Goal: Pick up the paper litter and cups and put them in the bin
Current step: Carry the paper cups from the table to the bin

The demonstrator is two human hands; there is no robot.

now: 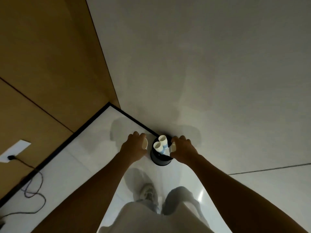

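— Where does the view sit?

— There is one view only, worn on the person's head, looking steeply down and a little forward along both outstretched arms.

— How near is it?

— The forearms fill the lower half; the hands are farther out, near the middle. The floor [94, 158] lies well below, with a shoe [148, 192] almost straight under the lens.

— And the edges?

— The wide angle bends them: the brown wall [42, 64] leans in at left, the pale wall [202, 56] spreads across the top and right, meeting at a corner.

Dim indoor light, soft shadows on glossy floor [94, 148], wide-angle edge distortion, slight blur
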